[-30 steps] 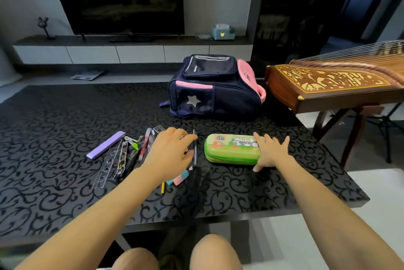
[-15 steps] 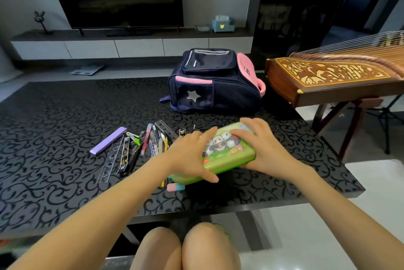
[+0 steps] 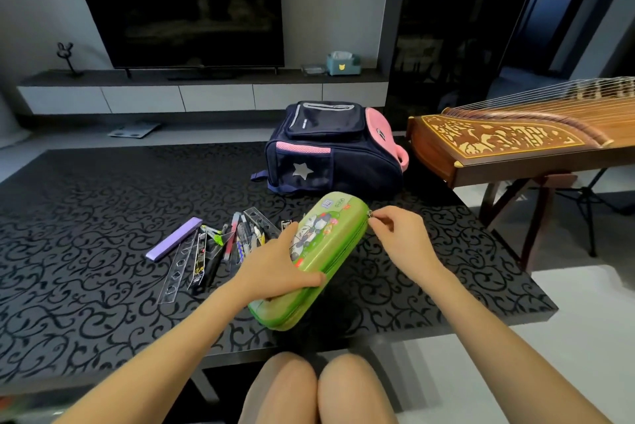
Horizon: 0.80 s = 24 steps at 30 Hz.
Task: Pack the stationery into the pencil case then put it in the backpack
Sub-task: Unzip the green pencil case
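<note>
Your right hand (image 3: 398, 238) pinches the small metal zip pull (image 3: 370, 214) between thumb and forefinger, other fingers loosely curled. The pull sits at the far corner of the green hard-shell pencil case (image 3: 343, 221) with a panda print. Your left hand (image 3: 275, 269) grips the case's near half, thumb across the lid. The case is tilted on its long side over the near edge of the black swirl-patterned table (image 3: 86, 217); can't tell if it touches. The seam looks zipped, so the step in hand is opening the case; nothing is packed yet.

Next: run the pull along the seam and round the corner, left hand bracing, then lay the case flat and open.

Loose stationery (image 3: 237, 241) lies just left of the case: purple flat bar (image 3: 174, 243), clear plastic rulers (image 3: 177, 272), pens. The navy and pink fabric backpack (image 3: 330, 152) lies behind, and the brown wooden zither (image 3: 515, 141) stands to the right.
</note>
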Each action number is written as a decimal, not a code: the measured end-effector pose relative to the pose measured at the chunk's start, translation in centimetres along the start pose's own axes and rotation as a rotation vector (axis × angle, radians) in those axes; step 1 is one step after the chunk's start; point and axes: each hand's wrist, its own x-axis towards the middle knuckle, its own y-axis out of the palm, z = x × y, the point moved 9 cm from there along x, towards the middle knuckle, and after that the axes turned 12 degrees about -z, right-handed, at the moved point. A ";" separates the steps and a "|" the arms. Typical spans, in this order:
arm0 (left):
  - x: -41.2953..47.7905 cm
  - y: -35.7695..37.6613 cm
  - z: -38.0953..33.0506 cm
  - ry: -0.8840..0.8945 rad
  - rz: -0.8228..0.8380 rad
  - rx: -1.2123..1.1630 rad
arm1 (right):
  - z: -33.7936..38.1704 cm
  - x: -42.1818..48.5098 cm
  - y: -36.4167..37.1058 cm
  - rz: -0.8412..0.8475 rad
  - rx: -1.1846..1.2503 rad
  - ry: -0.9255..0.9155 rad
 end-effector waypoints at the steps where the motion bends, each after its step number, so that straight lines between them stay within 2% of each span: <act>1: -0.1 -0.2 0.2 -0.026 -0.033 -0.015 | 1.3 -0.3 0.2 0.003 -0.104 -0.064; 3: -0.2 -0.8 0.7 -0.099 -0.101 -0.069 | 5.2 -1.7 1.2 -0.051 -0.318 -0.312; 5: -0.2 -0.6 1.5 -0.218 -0.120 -0.311 | 8.1 -4.7 3.1 -0.047 -0.368 -0.524; 8: -1.3 1.6 1.7 -0.403 0.061 -0.892 | 8.3 -6.9 4.5 -0.006 -0.114 -0.520; 11: -2.6 2.5 1.8 -0.509 0.239 -1.173 | 8.2 -6.7 4.2 0.000 -0.010 -0.489; 14: -2.3 2.2 2.4 -0.507 0.222 -1.091 | 10.1 -8.0 5.0 0.041 -0.059 -0.680; 17: -1.8 2.2 3.1 -0.566 0.195 -1.019 | 10.5 -8.4 5.0 0.026 -0.130 -0.746; 21: -0.8 1.3 4.4 -0.645 -0.027 -0.867 | 11.7 -9.5 4.4 -0.095 -0.293 -0.892; 23: -0.7 0.8 4.9 -0.770 -0.122 -1.044 | 12.5 -10.5 3.5 -0.174 -0.382 -0.959; 24: -0.6 0.8 4.9 -0.846 -0.104 -1.173 | 12.7 -11.1 2.9 -0.203 -0.421 -0.972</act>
